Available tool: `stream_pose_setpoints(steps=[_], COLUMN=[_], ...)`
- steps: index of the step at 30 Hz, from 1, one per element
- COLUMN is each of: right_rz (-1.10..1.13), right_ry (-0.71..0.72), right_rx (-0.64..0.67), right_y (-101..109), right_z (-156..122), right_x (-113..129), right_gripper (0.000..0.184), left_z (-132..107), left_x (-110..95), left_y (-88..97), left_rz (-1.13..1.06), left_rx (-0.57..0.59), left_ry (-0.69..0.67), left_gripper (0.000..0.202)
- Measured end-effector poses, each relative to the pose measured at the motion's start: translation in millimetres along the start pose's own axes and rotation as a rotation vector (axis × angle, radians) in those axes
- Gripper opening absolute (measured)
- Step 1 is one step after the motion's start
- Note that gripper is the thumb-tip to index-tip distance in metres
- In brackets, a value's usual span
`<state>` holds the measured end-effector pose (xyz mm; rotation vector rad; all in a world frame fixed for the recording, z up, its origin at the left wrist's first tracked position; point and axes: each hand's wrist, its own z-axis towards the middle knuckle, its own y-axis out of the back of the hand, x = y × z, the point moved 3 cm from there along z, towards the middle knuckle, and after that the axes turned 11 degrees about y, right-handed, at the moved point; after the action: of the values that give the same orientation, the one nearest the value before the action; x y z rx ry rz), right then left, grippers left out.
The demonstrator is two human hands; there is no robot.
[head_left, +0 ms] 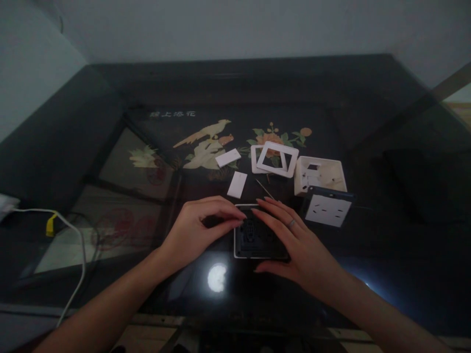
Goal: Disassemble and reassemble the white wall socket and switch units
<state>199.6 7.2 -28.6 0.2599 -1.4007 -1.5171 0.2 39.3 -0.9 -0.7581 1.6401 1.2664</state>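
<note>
Panel (253,241): in the head view, between our hands, dark ribbed side up, near edge running left to right; its sides look about equal, so we cannot tell a long axis.
Left hand (204,223): thumb and forefinger tips nearly meet at the panel's upper left; we cannot tell whether they pinch anything.
Right hand (298,242): spread over the panel's right part; we cannot tell how firmly it grips.
Writing (172,114): beyond our left hand, blurred characters, the last three reading 上添花.

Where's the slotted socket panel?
In the head view, right of centre: the socket panel sits at the near edge of the open white box, to the right of the right hand.
</note>
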Motion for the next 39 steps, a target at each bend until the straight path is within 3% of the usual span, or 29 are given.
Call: stream_pose_setpoints(steps=[30,39], right_rz=[0.031,0.012], right_ry=[-0.030,-0.023], right_rx=[-0.016,-0.005], right_y=[1,1], right_z=[-3,-2], right_x=[0,0], right_gripper=[0.078,0.077], left_z=[-9,-9], left_x=[-6,-1], left_y=[-10.1,-12.4], left_rz=[0.359,0.422], left_rx=[-0.023,-0.032], left_ry=[-0.408,-0.397], left_gripper=[0.010,0.005])
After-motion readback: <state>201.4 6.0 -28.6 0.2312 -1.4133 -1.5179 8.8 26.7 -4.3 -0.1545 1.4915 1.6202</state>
